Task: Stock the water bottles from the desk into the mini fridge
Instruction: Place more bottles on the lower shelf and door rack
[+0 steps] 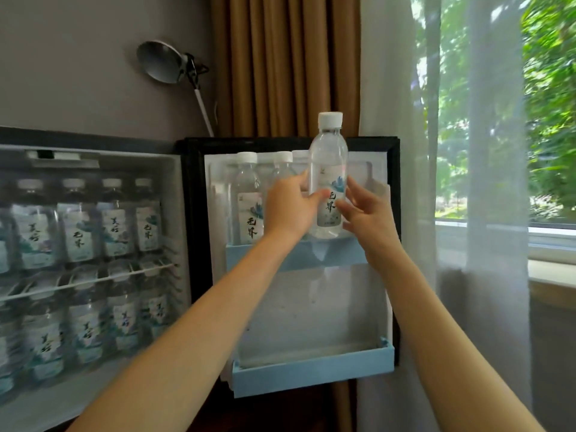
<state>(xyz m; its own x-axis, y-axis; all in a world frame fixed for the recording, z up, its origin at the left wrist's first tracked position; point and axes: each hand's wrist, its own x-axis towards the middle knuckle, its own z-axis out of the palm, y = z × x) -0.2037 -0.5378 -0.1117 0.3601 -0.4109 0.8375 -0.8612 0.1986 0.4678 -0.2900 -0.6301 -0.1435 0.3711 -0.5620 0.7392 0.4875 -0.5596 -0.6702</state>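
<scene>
A clear water bottle [328,169] with a white cap stands upright just above the upper door shelf [249,255] of the open mini fridge door [311,307]. My left hand [290,207] grips its left side and my right hand [364,213] holds its right side with spread fingers. Three bottles [247,194] stand in that door shelf, partly hidden behind my left hand. The fridge's inside [87,244] on the left holds several bottles on two levels.
The lower light-blue door shelf [311,369] holds nothing. A silver desk lamp [165,62] leans over the fridge. Brown curtain [280,63] and sheer white curtain [467,151] hang behind the door, with a window sill at right.
</scene>
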